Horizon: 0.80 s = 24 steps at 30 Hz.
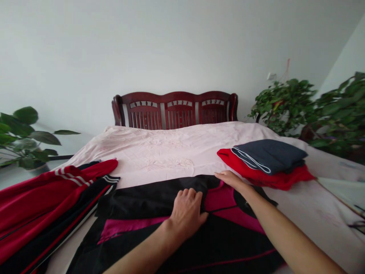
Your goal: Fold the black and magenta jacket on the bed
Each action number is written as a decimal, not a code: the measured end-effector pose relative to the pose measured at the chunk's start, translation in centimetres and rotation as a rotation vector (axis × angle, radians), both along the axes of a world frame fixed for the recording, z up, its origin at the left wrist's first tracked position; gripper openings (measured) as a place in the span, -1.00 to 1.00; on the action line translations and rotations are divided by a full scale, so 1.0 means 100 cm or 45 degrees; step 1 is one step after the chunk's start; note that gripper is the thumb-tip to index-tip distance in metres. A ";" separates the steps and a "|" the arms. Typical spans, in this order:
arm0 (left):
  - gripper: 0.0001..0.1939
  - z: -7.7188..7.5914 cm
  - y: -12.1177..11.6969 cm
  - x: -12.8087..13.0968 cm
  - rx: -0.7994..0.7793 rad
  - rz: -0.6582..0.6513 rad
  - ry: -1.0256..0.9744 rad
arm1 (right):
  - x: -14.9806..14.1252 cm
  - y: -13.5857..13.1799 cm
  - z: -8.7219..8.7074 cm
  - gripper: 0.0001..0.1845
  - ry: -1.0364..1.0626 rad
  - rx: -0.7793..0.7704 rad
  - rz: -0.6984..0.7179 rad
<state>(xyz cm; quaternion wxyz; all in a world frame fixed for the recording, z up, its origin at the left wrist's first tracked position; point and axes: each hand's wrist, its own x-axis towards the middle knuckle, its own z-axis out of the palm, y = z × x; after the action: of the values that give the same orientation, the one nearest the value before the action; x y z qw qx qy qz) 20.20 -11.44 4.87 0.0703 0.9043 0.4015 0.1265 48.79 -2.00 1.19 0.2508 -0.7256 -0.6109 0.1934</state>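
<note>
A black and magenta jacket (pixel 236 236) lies spread in front of me, with a black sleeve (pixel 142 198) folded across its upper part. My left hand (pixel 186 209) rests on the sleeve near the magenta panel, its fingers curled into the black fabric and its thumb pointing right. At the jacket's far edge, close to the collar, my right hand (pixel 228 178) grips the cloth between thumb and fingers. The fingertips of both hands are partly hidden.
A light pink sheet (pixel 168 148) covers the surface. Red and navy striped clothes (pixel 65 190) lie at left. At right, folded dark blue clothing (pixel 273 154) sits on a red garment (pixel 256 177). Beyond are a wooden backrest (pixel 179 110) and potted plants (pixel 288 102).
</note>
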 end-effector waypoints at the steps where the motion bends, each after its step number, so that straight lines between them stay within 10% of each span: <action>1: -0.68 -0.002 0.003 0.009 -0.004 -0.007 0.041 | 0.001 0.001 -0.001 -0.39 -0.010 -0.001 0.029; 8: -0.68 -0.014 0.011 -0.003 -0.034 -0.207 0.032 | 0.007 0.006 -0.008 -0.44 -0.259 -0.025 -0.019; 17: -0.19 -0.038 -0.002 -0.025 -0.247 -0.264 -0.087 | -0.011 -0.004 0.004 -0.48 -0.586 0.117 -0.117; 24: -0.43 -0.008 0.004 -0.069 -0.315 -0.327 -0.117 | -0.025 -0.015 -0.030 -0.47 -0.749 0.166 0.376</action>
<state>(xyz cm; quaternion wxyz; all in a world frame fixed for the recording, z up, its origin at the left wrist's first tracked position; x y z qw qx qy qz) 13.35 -11.00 4.12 0.2148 0.9259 0.2917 0.1075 46.34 -3.55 -1.80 0.0787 -0.6365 -0.7667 -0.0296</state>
